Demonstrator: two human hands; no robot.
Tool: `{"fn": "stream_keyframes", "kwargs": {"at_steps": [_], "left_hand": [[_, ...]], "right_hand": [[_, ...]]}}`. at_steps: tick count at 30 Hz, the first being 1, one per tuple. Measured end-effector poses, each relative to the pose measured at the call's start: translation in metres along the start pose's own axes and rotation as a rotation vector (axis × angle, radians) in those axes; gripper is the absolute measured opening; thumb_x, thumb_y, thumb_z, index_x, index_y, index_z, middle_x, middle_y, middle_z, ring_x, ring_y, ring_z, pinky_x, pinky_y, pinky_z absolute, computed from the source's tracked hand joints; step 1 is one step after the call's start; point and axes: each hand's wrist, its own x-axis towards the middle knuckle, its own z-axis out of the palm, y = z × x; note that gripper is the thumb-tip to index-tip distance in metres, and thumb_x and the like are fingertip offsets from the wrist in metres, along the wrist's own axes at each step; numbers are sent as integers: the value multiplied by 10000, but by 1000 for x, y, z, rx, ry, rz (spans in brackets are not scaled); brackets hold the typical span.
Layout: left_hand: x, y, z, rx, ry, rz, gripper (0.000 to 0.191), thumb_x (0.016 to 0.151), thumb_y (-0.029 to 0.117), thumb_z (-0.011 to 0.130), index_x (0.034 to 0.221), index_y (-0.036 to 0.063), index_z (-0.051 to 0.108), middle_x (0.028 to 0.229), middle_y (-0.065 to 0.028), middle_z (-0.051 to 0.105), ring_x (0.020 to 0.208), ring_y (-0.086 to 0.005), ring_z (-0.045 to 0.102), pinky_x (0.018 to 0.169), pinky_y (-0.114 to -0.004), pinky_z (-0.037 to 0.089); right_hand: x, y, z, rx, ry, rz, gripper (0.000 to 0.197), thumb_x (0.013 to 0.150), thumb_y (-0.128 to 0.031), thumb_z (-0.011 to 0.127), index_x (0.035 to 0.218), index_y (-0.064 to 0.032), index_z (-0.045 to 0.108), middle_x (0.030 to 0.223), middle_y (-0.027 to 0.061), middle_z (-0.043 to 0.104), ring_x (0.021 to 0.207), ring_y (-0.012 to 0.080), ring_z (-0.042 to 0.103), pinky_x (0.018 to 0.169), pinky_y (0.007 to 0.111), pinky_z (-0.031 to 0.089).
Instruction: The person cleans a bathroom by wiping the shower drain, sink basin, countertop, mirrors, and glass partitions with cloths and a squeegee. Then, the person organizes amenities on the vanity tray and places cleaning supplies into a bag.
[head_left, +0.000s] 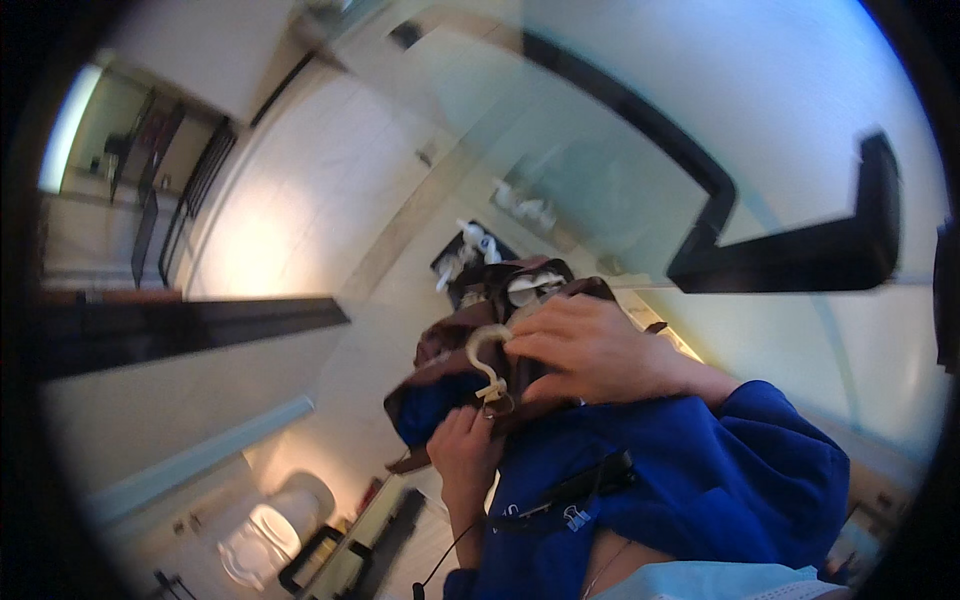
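A brown bag (442, 349) hangs or is held in front of my blue top, its mouth gaping and dark blue showing in one pocket. White items (529, 285) sit in its far compartment. A cream-coloured curved hook (480, 352) stands up at the bag's near side. Just below that hook, my left hand (466, 446) pinches the bag's edge with bent fingers. My right hand (600, 349) lies over the bag's opening, palm down, with its fingertips close to the hook. What lies under the right hand's fingers is hidden.
Beyond the bag, white bottles (476, 240) stand on a dark tray. A glass door with a black handle (694, 172) is at the right. At left, a dark bar (195, 330) juts in. A toilet (259, 540) shows lower left, and a black device (592, 480) is clipped to my top.
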Motion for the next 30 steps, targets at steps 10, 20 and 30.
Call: {"fn": "stream_keyframes", "kwargs": {"at_steps": [10, 20, 30], "left_hand": [[-91, -24, 38, -190, -194, -1040, 393, 659, 364, 782, 844, 44, 647, 752, -149, 654, 693, -331, 640, 616, -360, 503], [-211, -67, 215, -177, -493, -1358, 528, 594, 497, 798, 728, 11, 642, 668, -155, 635, 604, -340, 620, 564, -368, 492], [-236, -69, 268, -176, -402, -1564, 491, 625, 453, 772, 828, 28, 632, 695, -155, 633, 616, -341, 616, 574, -383, 495]], "right_hand": [[-2, 267, 235, 387, 109, 850, 148, 799, -122, 601, 876, 3, 612, 744, 124, 648, 664, 256, 622, 643, 344, 499], [-20, 428, 518, -382, -838, 157, 152, 675, -46, 575, 825, -19, 587, 881, 149, 562, 869, 350, 561, 744, 432, 481], [-39, 581, 616, 65, -338, 1273, 749, 771, -449, 629, 1252, 87, 422, 1165, 321, 521, 1095, 384, 530, 935, 386, 414]]}}
